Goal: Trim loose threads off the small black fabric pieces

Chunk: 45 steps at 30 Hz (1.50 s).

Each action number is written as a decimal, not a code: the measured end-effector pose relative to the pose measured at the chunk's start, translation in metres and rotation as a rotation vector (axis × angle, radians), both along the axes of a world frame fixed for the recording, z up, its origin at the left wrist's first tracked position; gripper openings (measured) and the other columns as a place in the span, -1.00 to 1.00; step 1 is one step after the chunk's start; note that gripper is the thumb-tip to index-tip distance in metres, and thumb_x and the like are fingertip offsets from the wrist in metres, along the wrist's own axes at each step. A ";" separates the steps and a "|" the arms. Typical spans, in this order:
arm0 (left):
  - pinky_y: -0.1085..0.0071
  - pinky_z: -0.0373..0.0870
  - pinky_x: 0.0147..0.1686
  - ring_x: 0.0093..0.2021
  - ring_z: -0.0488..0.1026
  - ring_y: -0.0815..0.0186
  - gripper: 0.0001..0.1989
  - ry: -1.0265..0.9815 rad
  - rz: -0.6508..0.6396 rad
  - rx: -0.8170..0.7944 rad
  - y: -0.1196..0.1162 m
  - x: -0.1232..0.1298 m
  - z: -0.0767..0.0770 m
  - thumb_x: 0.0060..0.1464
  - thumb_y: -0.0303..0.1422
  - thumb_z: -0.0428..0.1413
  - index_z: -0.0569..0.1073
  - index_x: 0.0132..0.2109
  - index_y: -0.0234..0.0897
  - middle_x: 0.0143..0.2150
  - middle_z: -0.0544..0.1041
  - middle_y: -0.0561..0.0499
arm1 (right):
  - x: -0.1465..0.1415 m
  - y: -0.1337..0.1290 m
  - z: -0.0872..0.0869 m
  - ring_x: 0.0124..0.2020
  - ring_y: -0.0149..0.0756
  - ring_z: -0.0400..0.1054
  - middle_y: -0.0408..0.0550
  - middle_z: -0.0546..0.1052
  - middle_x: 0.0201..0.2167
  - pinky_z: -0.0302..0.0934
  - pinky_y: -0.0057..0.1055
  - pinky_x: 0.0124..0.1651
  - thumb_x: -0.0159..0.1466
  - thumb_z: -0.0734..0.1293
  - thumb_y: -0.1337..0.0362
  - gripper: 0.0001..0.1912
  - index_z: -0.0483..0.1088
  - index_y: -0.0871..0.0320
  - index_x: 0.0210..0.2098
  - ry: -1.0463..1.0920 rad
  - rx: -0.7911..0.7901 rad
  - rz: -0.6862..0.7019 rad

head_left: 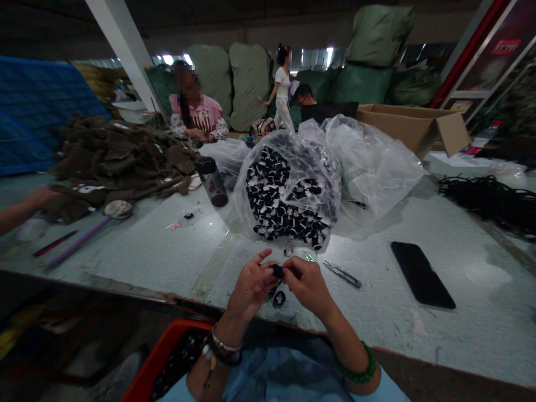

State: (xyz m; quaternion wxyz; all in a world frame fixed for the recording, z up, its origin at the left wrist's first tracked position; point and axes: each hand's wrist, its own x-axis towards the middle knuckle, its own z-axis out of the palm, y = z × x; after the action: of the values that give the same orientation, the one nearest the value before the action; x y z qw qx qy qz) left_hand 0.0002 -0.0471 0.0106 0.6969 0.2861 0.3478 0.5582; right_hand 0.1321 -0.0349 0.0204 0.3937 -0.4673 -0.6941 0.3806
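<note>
Head view, left to right: we have a red plastic crate (167, 341) low and left of the clear plastic bag (372, 167), then our left hand (251, 287) and right hand (307, 285), both closed narrowly on a small black piece (277, 272) just in front of the bag. It looks light and soft, perhaps slippery, so we judge a fingertip pinch at its edges safest. A second black piece (278, 299) lies just below our hands; further right sit thread snips (342, 273) and a black smartphone (422, 274).
</note>
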 end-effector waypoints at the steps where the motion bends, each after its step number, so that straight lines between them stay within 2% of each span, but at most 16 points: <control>1: 0.51 0.26 -0.44 -0.46 0.37 0.42 -0.53 0.001 -0.010 0.013 -0.001 -0.001 0.002 -0.24 -0.55 0.09 0.18 -0.11 -0.29 -0.40 0.42 0.05 | 0.001 0.001 0.000 -0.70 -0.51 0.12 -0.21 0.29 -0.71 -0.01 -0.56 -0.61 0.07 0.17 0.36 -0.88 0.26 0.20 -0.57 0.149 -0.107 0.037; 3: 0.52 0.25 -0.46 -0.47 0.37 0.43 -0.53 0.021 -0.012 0.047 -0.001 -0.001 0.004 -0.27 -0.60 0.09 0.19 -0.13 -0.28 -0.43 0.42 0.07 | 0.001 0.003 -0.003 -0.75 -0.54 0.06 -0.23 0.27 -0.73 -0.06 -0.58 -0.68 0.06 0.19 0.33 -0.89 0.25 0.21 -0.57 0.417 -0.297 0.110; 5: 0.51 0.25 -0.46 -0.47 0.36 0.43 -0.55 0.024 -0.012 0.061 -0.001 -0.001 0.005 -0.26 -0.60 0.08 0.20 -0.14 -0.28 -0.43 0.41 0.07 | 0.000 0.004 -0.009 -0.75 -0.56 0.04 -0.23 0.28 -0.72 -0.09 -0.59 -0.70 0.05 0.21 0.31 -0.90 0.24 0.22 -0.56 0.589 -0.406 0.169; 8: 0.51 0.24 -0.49 -0.49 0.35 0.44 -0.62 0.079 0.017 0.060 0.000 -0.001 0.003 -0.20 -0.54 0.05 0.19 -0.15 -0.28 -0.42 0.40 0.06 | -0.002 0.003 -0.014 -0.74 -0.56 0.03 -0.23 0.26 -0.71 -0.08 -0.59 -0.70 0.07 0.20 0.29 -0.88 0.24 0.22 -0.54 0.579 -0.395 0.157; 10: 0.52 0.23 -0.49 -0.50 0.33 0.46 -0.66 0.202 0.081 0.096 0.001 -0.001 0.000 -0.17 -0.51 0.04 0.19 -0.17 -0.28 -0.45 0.39 0.08 | -0.001 0.001 -0.012 -0.70 -0.53 0.08 -0.20 0.28 -0.68 -0.01 -0.57 -0.65 0.09 0.19 0.28 -0.88 0.26 0.21 -0.51 0.393 -0.209 0.049; 12: 0.51 0.23 -0.46 -0.49 0.33 0.45 -0.69 0.372 0.151 0.166 0.001 -0.001 -0.001 -0.16 -0.49 0.04 0.19 -0.19 -0.28 -0.47 0.37 0.10 | 0.002 0.000 -0.005 -0.60 -0.47 0.17 -0.15 0.33 -0.58 0.07 -0.53 -0.54 0.10 0.19 0.28 -0.88 0.28 0.21 -0.42 0.128 0.062 -0.040; 15: 0.48 0.24 -0.41 -0.45 0.33 0.43 -0.74 0.663 0.167 0.291 0.001 -0.001 0.000 -0.16 -0.48 0.02 0.24 -0.22 -0.28 -0.45 0.37 0.09 | 0.004 -0.001 0.005 -0.39 -0.35 0.23 -0.04 0.37 -0.41 0.10 -0.47 -0.41 0.10 0.20 0.31 -0.86 0.29 0.21 -0.33 -0.304 0.393 -0.015; 19: 0.46 0.23 -0.36 -0.44 0.32 0.41 -0.78 0.933 0.163 0.411 0.002 -0.001 0.003 -0.18 -0.49 0.01 0.31 -0.28 -0.28 -0.45 0.39 0.08 | -0.002 -0.001 0.002 -0.40 -0.29 0.25 -0.02 0.39 -0.48 0.05 -0.44 -0.44 0.12 0.16 0.40 -0.90 0.29 0.22 -0.42 -0.737 0.560 0.038; 22: 0.43 0.24 -0.30 -0.36 0.35 0.39 -0.77 0.935 0.247 0.389 0.003 0.001 -0.001 -0.18 -0.51 -0.01 0.29 -0.26 -0.28 -0.39 0.40 0.06 | -0.008 -0.002 -0.009 -0.49 -0.33 0.24 -0.06 0.37 -0.57 0.00 -0.45 -0.47 0.14 0.13 0.39 -0.86 0.27 0.21 -0.50 -0.758 0.605 -0.027; 25: 0.46 0.28 -0.39 -0.42 0.37 0.40 -0.77 0.872 0.244 0.330 0.002 0.003 -0.006 -0.13 -0.45 -0.02 0.25 -0.23 -0.28 -0.39 0.39 0.06 | -0.009 -0.003 -0.016 -0.53 -0.38 0.23 -0.10 0.35 -0.60 -0.03 -0.47 -0.48 0.15 0.12 0.37 -0.83 0.24 0.21 -0.54 -0.681 0.594 -0.125; 28: 0.47 0.29 -0.40 -0.45 0.37 0.41 -0.83 0.966 0.269 0.351 0.001 0.005 -0.007 -0.13 -0.42 0.00 0.28 -0.28 -0.28 -0.42 0.40 0.07 | -0.006 -0.002 -0.015 -0.50 -0.37 0.23 -0.09 0.36 -0.57 -0.03 -0.48 -0.48 0.14 0.14 0.35 -0.87 0.24 0.20 -0.52 -0.694 0.556 -0.146; 33: 0.45 0.31 -0.38 -0.45 0.37 0.41 -0.83 1.225 0.266 0.498 0.001 0.006 -0.004 -0.12 -0.48 -0.03 0.33 -0.30 -0.25 -0.43 0.42 0.08 | 0.000 0.003 -0.011 -0.43 -0.31 0.24 -0.04 0.38 -0.53 -0.03 -0.46 -0.47 0.14 0.13 0.38 -0.87 0.26 0.21 -0.49 -0.809 0.605 -0.064; 36: 0.40 0.32 -0.30 -0.28 0.37 0.33 -0.76 1.305 0.353 0.616 0.000 0.007 -0.009 -0.12 -0.51 -0.04 0.31 -0.21 -0.29 -0.26 0.41 -0.04 | 0.001 0.004 -0.012 -0.48 -0.34 0.25 -0.05 0.39 -0.55 -0.03 -0.46 -0.47 0.15 0.12 0.41 -0.86 0.26 0.21 -0.50 -0.804 0.579 -0.046; 38: 0.36 0.30 -0.24 -0.20 0.34 0.29 -0.74 1.337 0.437 0.715 -0.001 0.007 -0.015 -0.10 -0.52 -0.04 0.31 -0.19 -0.31 -0.20 0.39 -0.09 | 0.000 0.003 -0.012 -0.50 -0.37 0.26 -0.06 0.39 -0.56 -0.03 -0.48 -0.47 0.15 0.12 0.40 -0.85 0.26 0.22 -0.50 -0.765 0.531 -0.054; 41: 0.34 0.28 -0.21 -0.24 0.37 0.29 -0.76 1.355 0.516 0.823 -0.003 0.005 -0.020 -0.09 -0.52 -0.02 0.35 -0.21 -0.28 -0.28 0.45 -0.07 | -0.001 -0.002 -0.008 -0.52 -0.41 0.28 -0.09 0.40 -0.57 -0.03 -0.50 -0.47 0.16 0.11 0.40 -0.84 0.25 0.22 -0.50 -0.707 0.457 -0.051; 45: 0.33 0.25 -0.19 -0.26 0.39 0.27 -0.74 1.282 0.471 0.821 -0.004 0.002 -0.014 -0.09 -0.51 -0.01 0.40 -0.20 -0.20 -0.29 0.49 -0.04 | -0.005 -0.009 -0.001 -0.55 -0.41 0.28 -0.12 0.41 -0.58 -0.04 -0.50 -0.50 0.15 0.13 0.40 -0.87 0.24 0.19 -0.50 -0.683 0.384 -0.082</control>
State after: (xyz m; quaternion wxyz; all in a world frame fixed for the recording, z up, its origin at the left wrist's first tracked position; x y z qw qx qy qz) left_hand 0.0024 -0.0515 -0.0039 0.0636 0.7042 0.4990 0.5010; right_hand 0.1269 -0.0437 0.0198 0.2352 -0.5122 -0.8245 0.0506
